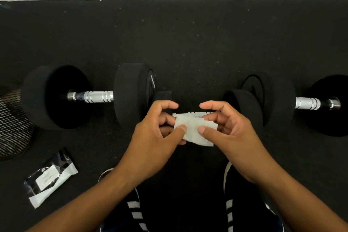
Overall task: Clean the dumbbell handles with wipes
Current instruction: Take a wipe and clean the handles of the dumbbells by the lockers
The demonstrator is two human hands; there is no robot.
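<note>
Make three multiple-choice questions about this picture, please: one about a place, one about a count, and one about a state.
1. Where does the black-and-white wipes packet lie?
A. On the black rubber floor, near the person's left side
B. On top of a dumbbell
C. Inside the mesh bin

2. How many black dumbbells with silver knurled metal handles are visible?
A. One
B. Two
C. Four

3. What is the state of the small white folded wipe?
A. Lying on the floor
B. Wrapped around a handle
C. Pinched between both hands

Answers:
1 A: the packet rests flat on the floor, beside the black mesh bin.
2 B: one dumbbell lies left, another right.
3 C: the left hand and right hand hold it above the floor.
</note>
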